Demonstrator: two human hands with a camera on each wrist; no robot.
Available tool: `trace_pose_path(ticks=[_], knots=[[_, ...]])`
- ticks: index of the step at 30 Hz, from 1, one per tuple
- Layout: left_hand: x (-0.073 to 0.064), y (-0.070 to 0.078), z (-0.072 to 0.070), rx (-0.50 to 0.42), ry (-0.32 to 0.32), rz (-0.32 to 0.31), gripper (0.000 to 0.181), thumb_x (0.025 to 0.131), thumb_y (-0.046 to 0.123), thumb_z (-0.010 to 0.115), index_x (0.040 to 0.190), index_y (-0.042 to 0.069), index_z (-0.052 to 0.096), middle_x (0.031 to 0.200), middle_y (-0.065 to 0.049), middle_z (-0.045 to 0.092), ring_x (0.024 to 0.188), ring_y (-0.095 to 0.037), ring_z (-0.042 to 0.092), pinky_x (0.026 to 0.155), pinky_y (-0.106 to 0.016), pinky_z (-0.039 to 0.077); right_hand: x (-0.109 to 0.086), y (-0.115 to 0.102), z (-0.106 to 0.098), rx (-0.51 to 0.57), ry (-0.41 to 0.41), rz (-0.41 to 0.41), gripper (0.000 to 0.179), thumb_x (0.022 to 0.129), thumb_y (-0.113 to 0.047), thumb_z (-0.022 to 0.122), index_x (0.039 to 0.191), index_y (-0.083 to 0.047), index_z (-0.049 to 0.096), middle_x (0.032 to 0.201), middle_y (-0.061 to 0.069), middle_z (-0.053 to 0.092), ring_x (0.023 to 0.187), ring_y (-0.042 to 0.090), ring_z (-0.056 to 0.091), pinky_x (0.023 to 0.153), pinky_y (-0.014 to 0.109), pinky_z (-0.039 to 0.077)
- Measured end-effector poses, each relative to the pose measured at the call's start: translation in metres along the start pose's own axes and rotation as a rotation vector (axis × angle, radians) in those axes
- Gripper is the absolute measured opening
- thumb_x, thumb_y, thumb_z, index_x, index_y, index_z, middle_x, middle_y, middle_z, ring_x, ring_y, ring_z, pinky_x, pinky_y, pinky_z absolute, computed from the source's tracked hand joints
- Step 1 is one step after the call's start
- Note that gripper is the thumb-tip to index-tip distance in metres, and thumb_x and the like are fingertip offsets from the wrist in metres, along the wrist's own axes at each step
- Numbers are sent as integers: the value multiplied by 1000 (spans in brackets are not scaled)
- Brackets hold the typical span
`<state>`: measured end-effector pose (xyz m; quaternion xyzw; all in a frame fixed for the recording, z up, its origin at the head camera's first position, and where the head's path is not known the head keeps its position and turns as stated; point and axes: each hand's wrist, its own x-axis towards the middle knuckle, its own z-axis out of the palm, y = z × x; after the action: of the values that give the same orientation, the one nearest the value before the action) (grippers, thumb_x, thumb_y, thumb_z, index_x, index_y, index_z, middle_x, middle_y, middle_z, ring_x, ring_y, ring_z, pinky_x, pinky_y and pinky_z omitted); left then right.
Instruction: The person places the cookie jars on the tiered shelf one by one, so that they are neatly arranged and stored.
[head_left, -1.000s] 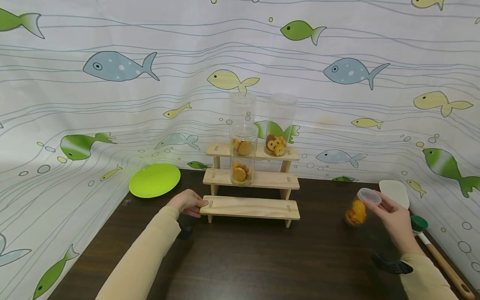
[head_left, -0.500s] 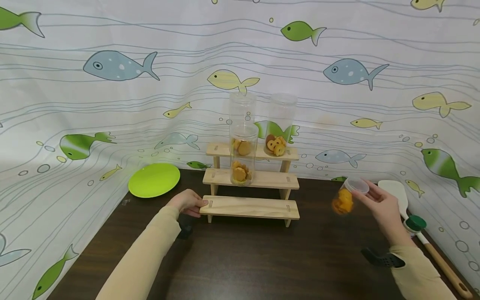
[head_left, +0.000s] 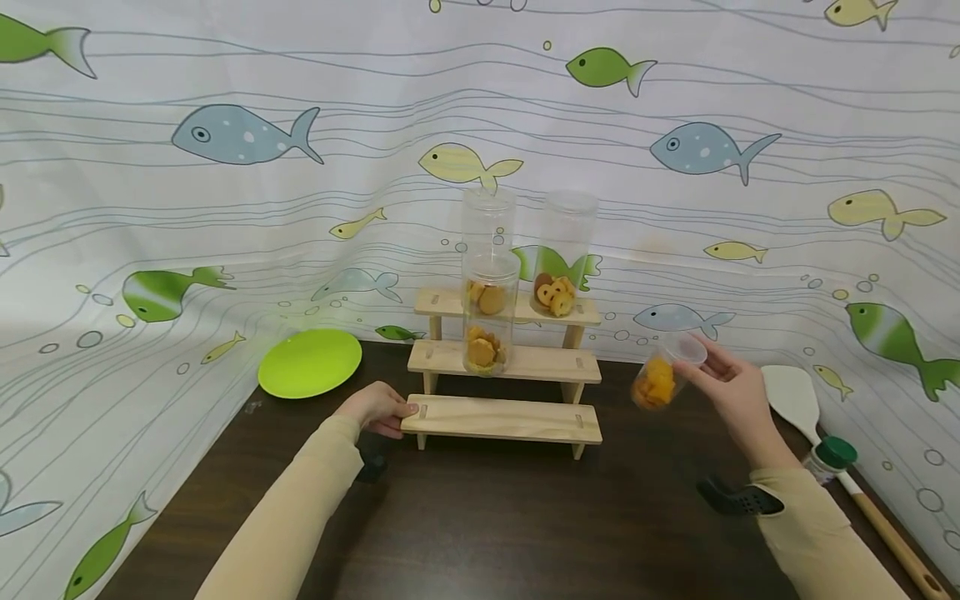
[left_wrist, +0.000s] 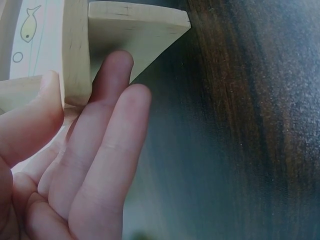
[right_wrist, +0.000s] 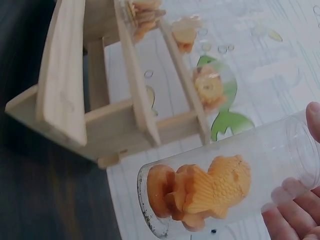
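My left hand (head_left: pixel 375 408) grips the left end of the lowest step of a three-tier wooden display stand (head_left: pixel 510 418). In the left wrist view its thumb lies on top of the board and its fingers are underneath. My right hand (head_left: pixel 729 396) holds a clear jar (head_left: pixel 657 382) by its lidded end, tilted and off the table, right of the stand. Inside it are orange-brown cookies, one fish-shaped (right_wrist: pixel 225 185). A clear cookie jar (head_left: pixel 491 292) stands on the middle tier. Two more jars, one at left (head_left: pixel 487 221) and one at right (head_left: pixel 570 242), stand on the top tier.
A lime-green plate (head_left: pixel 309 364) lies at the back left of the dark table (head_left: pixel 510 533). Along the right edge are a white spatula (head_left: pixel 792 400) with a wooden handle and a small green-capped container (head_left: pixel 834 454). A fish-print sheet (head_left: pixel 360 75) hangs behind.
My right hand has lifted the jar off the table and carried it left and up toward the stand. The left hand keeps its grip in the same place.
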<state>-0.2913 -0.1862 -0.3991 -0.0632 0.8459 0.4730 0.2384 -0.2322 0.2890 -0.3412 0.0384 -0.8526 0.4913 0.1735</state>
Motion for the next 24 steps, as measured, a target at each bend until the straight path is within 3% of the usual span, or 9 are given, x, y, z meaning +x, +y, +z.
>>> trace_pose_path(ticks=[8, 15, 24], knots=[[0, -1, 0, 4, -4, 4, 33, 94, 14, 60, 112, -14, 60, 81, -11, 69, 80, -24, 69, 76, -40, 59, 11, -18, 22, 123, -32, -53, 56, 91, -18, 65, 140, -1, 43, 138, 23, 47, 100, -13, 55, 82, 5, 46], [3, -3, -1, -6, -4, 10, 33, 94, 14, 60, 112, -13, 60, 84, -14, 70, 78, -22, 69, 73, -38, 60, 21, -26, 46, 216, -50, -56, 56, 89, -17, 68, 138, 0, 46, 131, 11, 56, 99, -10, 58, 82, 8, 49], [2, -3, -1, -28, -11, 17, 33, 94, 13, 60, 113, -14, 60, 86, -15, 70, 79, -22, 69, 74, -39, 59, 33, -36, 72, 238, -93, -57, 58, 88, -23, 69, 139, -3, 47, 135, 25, 50, 100, -7, 59, 81, 11, 51]])
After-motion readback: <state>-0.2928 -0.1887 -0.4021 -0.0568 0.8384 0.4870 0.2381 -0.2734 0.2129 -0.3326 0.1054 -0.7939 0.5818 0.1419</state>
